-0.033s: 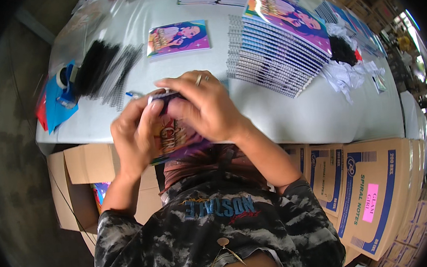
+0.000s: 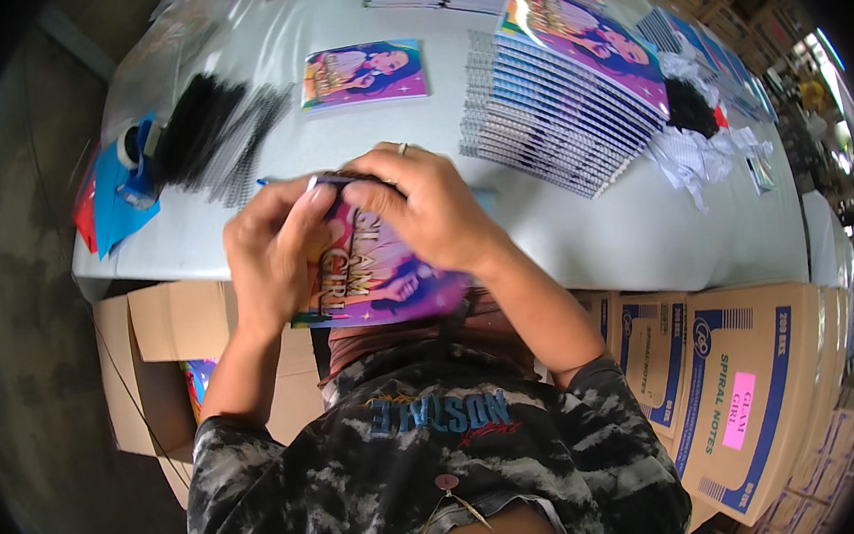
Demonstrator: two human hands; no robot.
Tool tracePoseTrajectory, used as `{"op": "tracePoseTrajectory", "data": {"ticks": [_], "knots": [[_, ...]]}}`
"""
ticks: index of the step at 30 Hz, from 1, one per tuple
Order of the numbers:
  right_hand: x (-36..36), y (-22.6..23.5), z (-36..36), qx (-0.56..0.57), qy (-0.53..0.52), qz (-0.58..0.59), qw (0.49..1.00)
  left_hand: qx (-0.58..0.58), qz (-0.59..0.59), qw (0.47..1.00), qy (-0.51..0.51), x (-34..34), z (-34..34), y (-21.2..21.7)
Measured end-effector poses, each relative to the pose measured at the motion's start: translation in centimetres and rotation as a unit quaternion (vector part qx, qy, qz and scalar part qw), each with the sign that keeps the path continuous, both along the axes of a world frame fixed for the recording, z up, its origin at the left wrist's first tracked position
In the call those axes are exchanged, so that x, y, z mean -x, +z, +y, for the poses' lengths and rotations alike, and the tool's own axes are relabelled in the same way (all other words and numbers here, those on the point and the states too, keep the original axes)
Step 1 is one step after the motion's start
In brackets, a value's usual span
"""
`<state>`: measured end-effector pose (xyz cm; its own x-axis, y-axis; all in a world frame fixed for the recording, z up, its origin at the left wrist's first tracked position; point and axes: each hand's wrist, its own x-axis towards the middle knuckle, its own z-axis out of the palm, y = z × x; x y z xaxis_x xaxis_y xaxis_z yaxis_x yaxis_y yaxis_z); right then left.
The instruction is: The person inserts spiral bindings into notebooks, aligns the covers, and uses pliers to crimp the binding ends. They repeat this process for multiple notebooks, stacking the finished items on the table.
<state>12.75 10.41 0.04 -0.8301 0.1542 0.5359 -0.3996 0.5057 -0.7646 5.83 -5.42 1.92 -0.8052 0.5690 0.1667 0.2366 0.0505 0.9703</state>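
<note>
Both of my hands hold a purple and pink notebook (image 2: 378,281) with a glossy picture cover, just above the near edge of the white table (image 2: 595,239). My left hand (image 2: 267,247) grips its left side, fingers curled over the top edge. My right hand (image 2: 433,211), with a ring on one finger, lies over the top right of the cover and pinches the same upper edge. The notebook tilts toward me and its lower part hangs over my lap.
A fanned stack of spiral notebooks (image 2: 559,96) lies at the right of the table and a single notebook (image 2: 364,73) at the middle back. Black binding coils (image 2: 211,133) and a blue tape dispenser (image 2: 136,159) sit at the left. Cardboard boxes (image 2: 747,382) stand under the table.
</note>
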Motion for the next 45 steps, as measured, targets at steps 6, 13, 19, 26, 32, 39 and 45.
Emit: {"op": "tracePoseTrajectory", "data": {"ticks": [6,13,19,26,32,39,45], "knots": [[0.1,-1.1,0.1,0.165,0.013,-0.094,0.982,-0.108,-0.149,0.973,-0.142,2.7,0.6,-2.0],[-0.8,-1.4,-1.4,0.204,-0.064,-0.065,0.975,-0.030,-0.143,0.954,-0.261,4.6,1.2,-0.3],[-2.2,0.4,1.1,0.145,-0.194,0.115,0.963,-0.022,0.306,0.945,-0.115,4.9,4.5,3.1],[-5.5,4.0,13.5,0.072,-0.523,0.324,0.785,-0.160,0.210,0.964,0.019,4.0,19.7,5.2],[-7.2,-1.5,17.4,0.078,-0.552,0.163,0.814,0.022,0.417,0.904,0.088,3.3,23.9,-0.1],[-8.5,-2.4,17.8,0.075,-0.534,0.206,0.817,-0.018,0.283,0.958,0.049,10.6,23.1,-2.7],[-8.0,-2.9,11.8,0.033,-0.503,0.311,0.805,0.183,0.574,0.797,-0.050,17.6,16.9,-16.8]]}}
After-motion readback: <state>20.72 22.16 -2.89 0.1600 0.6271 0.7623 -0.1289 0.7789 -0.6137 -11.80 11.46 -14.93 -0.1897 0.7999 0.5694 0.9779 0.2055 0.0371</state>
